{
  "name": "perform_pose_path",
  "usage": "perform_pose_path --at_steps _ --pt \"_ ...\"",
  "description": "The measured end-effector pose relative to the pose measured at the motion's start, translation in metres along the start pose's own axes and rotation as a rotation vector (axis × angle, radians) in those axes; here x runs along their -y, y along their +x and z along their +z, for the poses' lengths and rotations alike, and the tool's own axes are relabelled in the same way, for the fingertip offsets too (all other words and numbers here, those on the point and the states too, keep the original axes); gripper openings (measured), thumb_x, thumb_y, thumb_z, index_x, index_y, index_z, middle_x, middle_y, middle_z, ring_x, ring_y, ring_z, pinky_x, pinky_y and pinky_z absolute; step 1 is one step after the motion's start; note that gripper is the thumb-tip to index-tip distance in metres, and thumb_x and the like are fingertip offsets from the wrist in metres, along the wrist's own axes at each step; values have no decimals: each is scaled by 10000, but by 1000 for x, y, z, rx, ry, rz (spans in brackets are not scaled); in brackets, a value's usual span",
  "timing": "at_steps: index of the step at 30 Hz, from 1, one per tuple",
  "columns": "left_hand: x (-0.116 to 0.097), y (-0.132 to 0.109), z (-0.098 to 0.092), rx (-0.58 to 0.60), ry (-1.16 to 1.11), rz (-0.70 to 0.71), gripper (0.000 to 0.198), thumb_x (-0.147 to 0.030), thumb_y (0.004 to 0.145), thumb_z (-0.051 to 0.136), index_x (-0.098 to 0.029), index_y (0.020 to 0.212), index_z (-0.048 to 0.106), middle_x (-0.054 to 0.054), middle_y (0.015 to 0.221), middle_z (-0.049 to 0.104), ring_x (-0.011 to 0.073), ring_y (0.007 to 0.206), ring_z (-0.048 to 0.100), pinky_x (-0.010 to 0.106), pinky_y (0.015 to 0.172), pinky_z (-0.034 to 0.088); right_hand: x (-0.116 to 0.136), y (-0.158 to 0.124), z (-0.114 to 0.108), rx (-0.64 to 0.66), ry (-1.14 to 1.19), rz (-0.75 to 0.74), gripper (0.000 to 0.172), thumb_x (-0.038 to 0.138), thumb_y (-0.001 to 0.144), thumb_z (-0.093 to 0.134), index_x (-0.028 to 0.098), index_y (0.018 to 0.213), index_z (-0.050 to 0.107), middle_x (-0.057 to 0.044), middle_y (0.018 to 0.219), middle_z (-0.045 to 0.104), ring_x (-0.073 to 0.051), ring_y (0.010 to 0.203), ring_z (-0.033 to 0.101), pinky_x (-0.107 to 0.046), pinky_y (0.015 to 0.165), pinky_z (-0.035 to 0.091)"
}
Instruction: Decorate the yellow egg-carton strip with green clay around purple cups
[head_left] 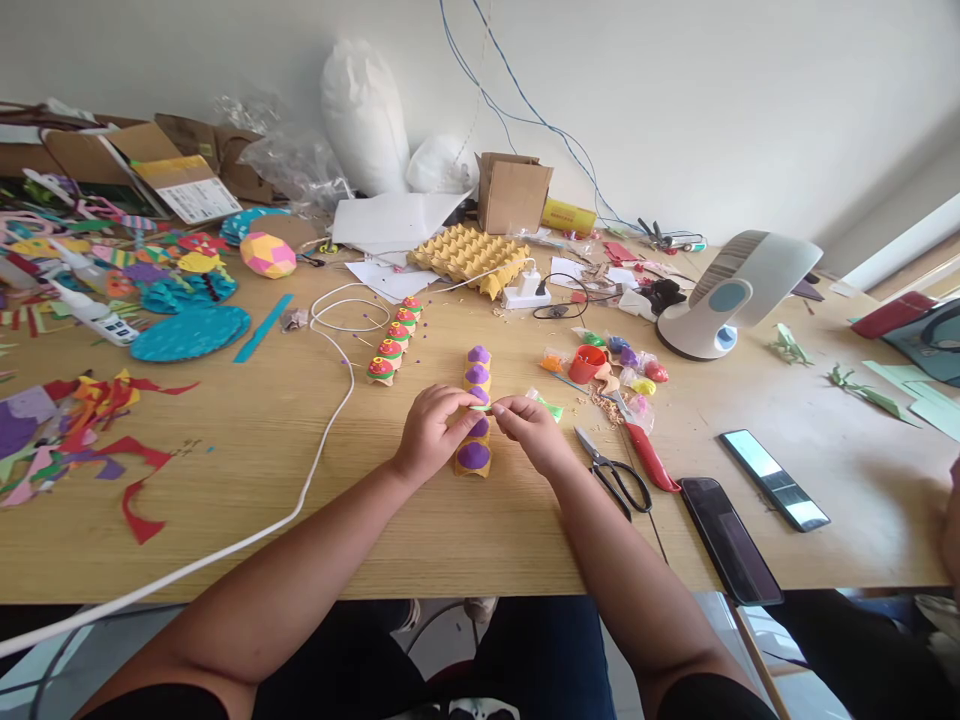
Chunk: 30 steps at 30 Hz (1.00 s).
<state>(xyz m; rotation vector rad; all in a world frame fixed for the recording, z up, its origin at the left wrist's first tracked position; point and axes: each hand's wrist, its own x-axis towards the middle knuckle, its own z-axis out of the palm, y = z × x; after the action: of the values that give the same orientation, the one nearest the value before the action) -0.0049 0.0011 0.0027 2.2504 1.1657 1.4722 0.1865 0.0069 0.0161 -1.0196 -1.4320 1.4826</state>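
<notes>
My left hand (pixel 435 430) and my right hand (pixel 531 430) meet in a pinch over a strip of yellow egg carton (pixel 460 466). Between their fingertips is a thin piece of light green clay (pixel 481 407). Purple clay (pixel 473 456) caps the bumps of the strip, which lies lengthwise in front of me; my fingers hide part of its middle. Just beyond my left hand stands a second carton strip (pixel 390 350) with red and green decorated bumps. A bag of bright green clay (pixel 553 410) lies close to my right hand.
Scissors (pixel 615 470), a red-handled tool (pixel 651 455) and two phones (pixel 731 540) lie at right. Bags of coloured clay surround a red cup (pixel 586 364). A white cable (pixel 330 430) crosses the left side. Behind are an egg tray (pixel 469 252) and a fan (pixel 731 295).
</notes>
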Motion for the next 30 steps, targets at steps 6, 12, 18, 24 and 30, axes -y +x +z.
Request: perform_pose_path --at_steps 6,12,18,24,30 --pt "1 0 1 -11 -4 81 173 -261 886 698 -233 1054 725 45 942 756 199 894 662 376 833 501 1 0 0 15 -30 -16 392 556 792 723 168 754 676 45 612 409 -97 588 319 -261 551 250" --pt "2 0 0 -38 2 96 113 -231 881 702 -232 985 747 33 886 755 182 845 654 364 804 496 0 1 -2 33 21 2 432 591 807 686 172 713 642 41 614 428 -95 588 332 -262 553 267" --pt "3 -1 2 -44 -3 77 151 -234 865 720 -229 1015 735 41 922 761 191 871 666 372 822 507 0 0 -1 -15 26 5 354 525 754 759 184 815 689 36 664 504 -92 596 349 -255 559 277" --pt "3 -1 2 -53 -17 68 136 -240 862 724 -227 996 738 40 934 764 190 875 672 365 819 514 1 0 -1 -7 49 5 329 505 761 755 188 821 687 32 679 533 -92 598 368 -253 556 282" --pt "4 -1 1 -48 -27 70 83 -220 869 712 -225 947 739 34 872 752 183 837 661 360 794 511 2 -1 0 22 85 -4 309 462 747 783 197 878 693 17 765 599 -97 645 438 -244 583 328"
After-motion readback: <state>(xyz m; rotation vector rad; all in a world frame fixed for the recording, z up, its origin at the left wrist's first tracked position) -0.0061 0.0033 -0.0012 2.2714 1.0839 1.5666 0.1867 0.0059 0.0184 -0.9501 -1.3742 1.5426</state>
